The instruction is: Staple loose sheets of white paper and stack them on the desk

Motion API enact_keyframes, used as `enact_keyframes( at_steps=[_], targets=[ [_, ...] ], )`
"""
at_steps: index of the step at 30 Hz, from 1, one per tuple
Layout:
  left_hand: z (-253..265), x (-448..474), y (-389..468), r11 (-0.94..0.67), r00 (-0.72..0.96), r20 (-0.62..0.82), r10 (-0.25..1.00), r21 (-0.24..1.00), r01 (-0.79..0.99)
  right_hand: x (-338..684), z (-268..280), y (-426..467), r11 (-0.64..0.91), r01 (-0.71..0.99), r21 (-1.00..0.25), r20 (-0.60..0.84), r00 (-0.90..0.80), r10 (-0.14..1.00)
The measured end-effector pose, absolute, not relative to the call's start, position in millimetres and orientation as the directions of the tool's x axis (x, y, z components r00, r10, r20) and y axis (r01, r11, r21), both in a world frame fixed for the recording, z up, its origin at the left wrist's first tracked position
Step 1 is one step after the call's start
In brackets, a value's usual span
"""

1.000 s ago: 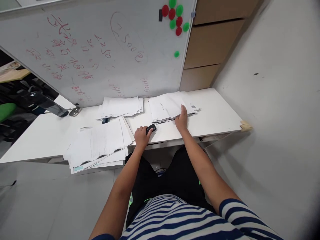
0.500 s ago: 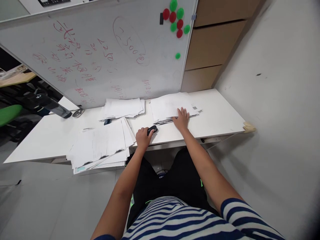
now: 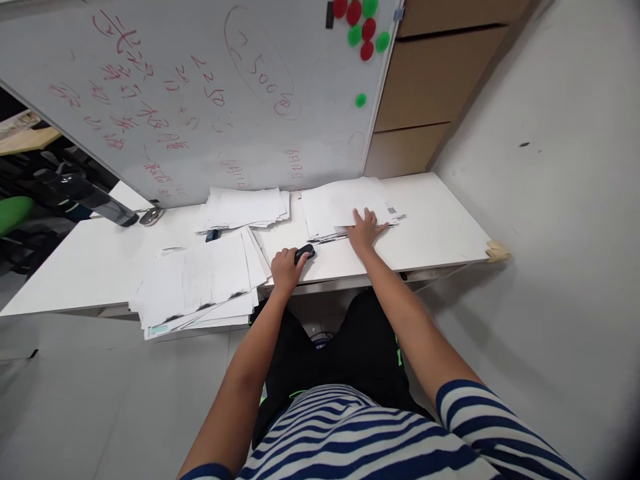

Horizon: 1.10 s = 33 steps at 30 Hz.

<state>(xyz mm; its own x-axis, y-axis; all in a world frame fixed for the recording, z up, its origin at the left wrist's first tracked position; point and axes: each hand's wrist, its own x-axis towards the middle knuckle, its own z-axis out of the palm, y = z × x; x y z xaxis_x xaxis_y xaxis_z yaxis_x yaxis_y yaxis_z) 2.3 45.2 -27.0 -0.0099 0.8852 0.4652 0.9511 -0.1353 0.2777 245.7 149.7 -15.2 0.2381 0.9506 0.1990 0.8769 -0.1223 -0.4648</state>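
Whiteboard [image 3: 310, 93] behind white desk [image 3: 435, 227]; pale wall [image 3: 575, 213] right; grey floor [image 3: 75, 400].

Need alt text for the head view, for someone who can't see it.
A person's left hand holds a black object at a white desk; their right hand touches a paper stack. More papers lie to the left; a whiteboard stands behind.

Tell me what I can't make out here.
Head view: one end of the small black rounded object, hidden by the left hand.
Head view: part of the white paper stack at right, behind the right hand.
Head view: print on the spread white paper sheets at left, too small and faint.
Head view: top of the leftmost red round magnet, cut off by the upper edge.
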Motion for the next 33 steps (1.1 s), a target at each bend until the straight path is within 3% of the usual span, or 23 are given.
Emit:
enact_keyframes(
  at_steps=[10, 12, 16, 19, 22, 24, 27, 30, 33],
  targets=[
    [-22.3, 4.2, 44.1, -0.107, -0.05, 0.442, 0.896, 0.323, 0.94, 242.6, -3.9, 135.0, -0.013, 0.683, -0.731, 0.36, 0.401, 0.843],
    [-21.0, 4.2, 44.1, -0.091, -0.08, 0.441, 0.894, 0.352, 0.931, 240.8, 4.9, 116.2, 0.06, 0.546, -0.835, 0.337, 0.422, 0.842],
    [-14.9, 4.0, 38.6, -0.114, -0.119, 0.477, 0.871, 0.432, 0.895, 238.4, 24.5, 54.5, 0.107, 0.023, -0.994, 0.107, 0.405, 0.908],
    [-3.6, 14.2, 23.8, -0.315, 0.03, 0.511, 0.859, 0.481, 0.818, 238.7, 36.3, -0.4, 0.226, -0.292, -0.929, 0.115, 0.353, 0.929],
    [13.6, 37.2, 1.2, -0.415, 0.019, 0.502, 0.865, 0.693, 0.59, 241.4, 38.9, -46.0, 0.233, -0.441, -0.867, 0.094, 0.314, 0.945],
    [25.4, 52.7, -14.1, -0.317, -0.114, 0.367, 0.923, 0.895, 0.313, 245.0, 35.3, -66.6, 0.203, -0.481, -0.853, 0.044, 0.321, 0.946],
    [39.2, 63.1, -31.9, -0.1, 0.006, 0.1, 0.995, 0.995, -0.004, 252.7, 26.5, -83.7, 0.164, -0.525, -0.835, -0.028, 0.339, 0.94],
    [47.8, 56.8, -41.8, 0.006, 0.015, -0.004, 1.0, 0.991, -0.132, 260.4, 19.5, -91.0, 0.136, -0.552, -0.823, -0.077, 0.345, 0.936],
    [54.7, 46.9, -47.5, 0.04, -0.041, -0.045, 0.998, 0.99, -0.136, 265.1, 14.9, -95.9, 0.13, -0.548, -0.826, -0.1, 0.37, 0.923]
  ],
)
